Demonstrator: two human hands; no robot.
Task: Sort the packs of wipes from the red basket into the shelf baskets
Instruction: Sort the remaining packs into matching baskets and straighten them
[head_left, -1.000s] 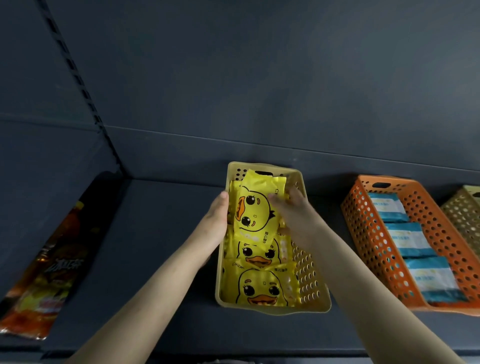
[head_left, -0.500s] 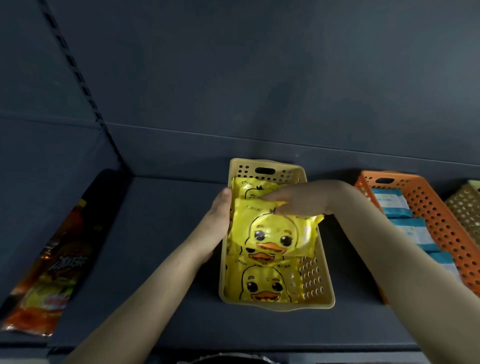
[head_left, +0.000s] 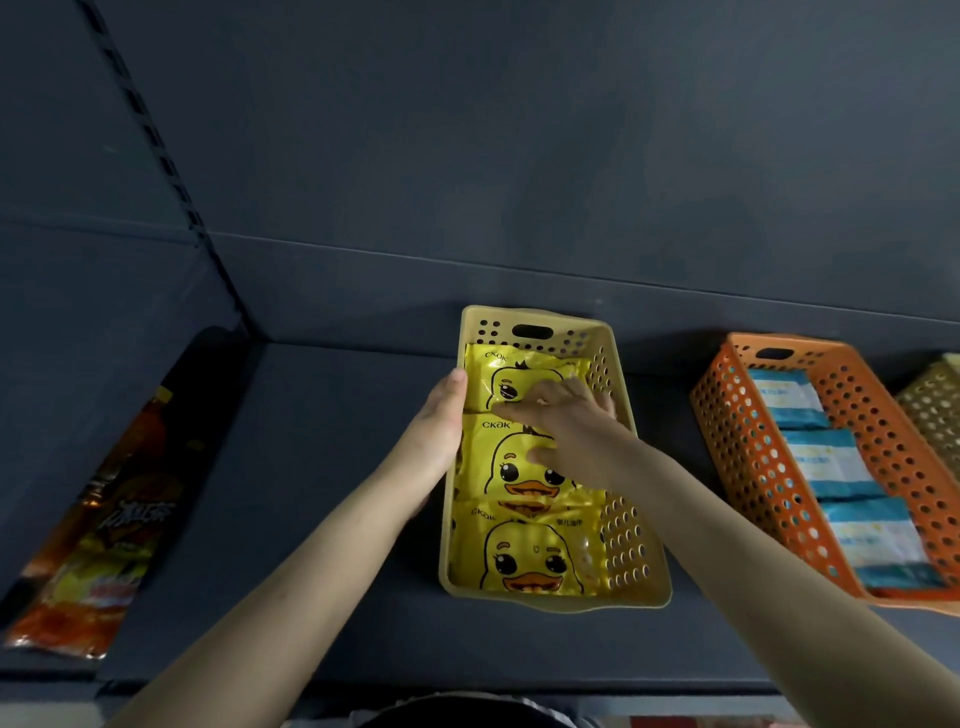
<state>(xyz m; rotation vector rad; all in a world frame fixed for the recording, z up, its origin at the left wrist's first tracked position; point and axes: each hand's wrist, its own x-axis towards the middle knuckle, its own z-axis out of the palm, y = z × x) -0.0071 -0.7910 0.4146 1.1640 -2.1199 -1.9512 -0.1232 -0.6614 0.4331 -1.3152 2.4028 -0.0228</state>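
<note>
Hands at the yellow perforated plastic basket (head_left: 631, 525) on the dark shelf (head_left: 322, 467)
Right hand (head_left: 566, 431), fingers spread flat, presses glossy yellow duck-print wipe packs (head_left: 519, 556) inside, partly hiding two; left hand (head_left: 434, 436) lies open against its left wall

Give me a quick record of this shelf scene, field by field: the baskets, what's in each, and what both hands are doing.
yellow basket: middle of the shelf, holds duck-print yellow packs in a row
orange basket: to its right, holds blue and white packs
third basket: at the right edge, contents not visible
left hand: resting against the yellow basket's left wall
right hand: flat on the rear and middle duck packs, pressing them down
far left: orange snack bags on the neighbouring shelf
</note>
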